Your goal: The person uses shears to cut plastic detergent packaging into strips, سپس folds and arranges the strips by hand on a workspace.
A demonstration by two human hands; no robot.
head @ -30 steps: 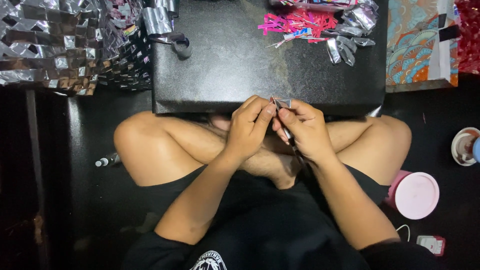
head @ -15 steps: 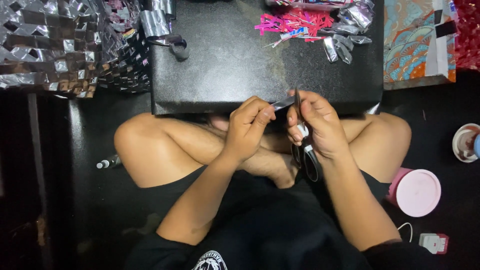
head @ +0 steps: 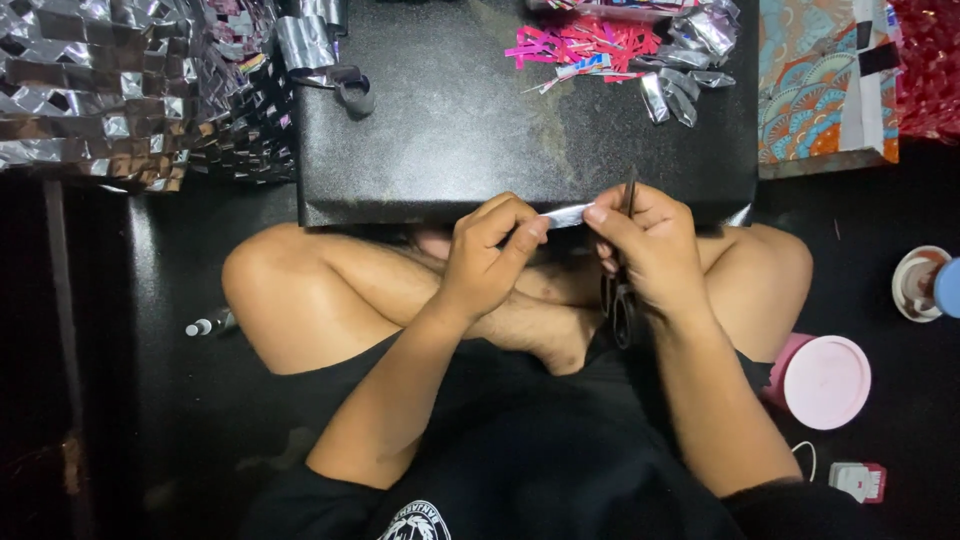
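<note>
I sit cross-legged behind a low black table (head: 480, 120). Between both hands, at the table's near edge, is a small silver foil strip (head: 566, 215). My left hand (head: 490, 255) pinches its left end with thumb and forefinger. My right hand (head: 648, 245) pinches its right end and also holds black scissors (head: 618, 290), blades pointing up past the fingers and handles hanging below the palm.
Pink paper scraps (head: 575, 45) and folded silver foil pieces (head: 690, 60) lie at the table's far side. A woven silver foil mat (head: 120, 90) spreads at the left. A pink lidded tub (head: 825, 380), a cup (head: 920, 285) and a patterned box (head: 820, 80) are on the right.
My hands have drawn slightly apart, stretching the foil strip out between them. The scissors swung from angled between the hands to hanging upright in my right hand.
</note>
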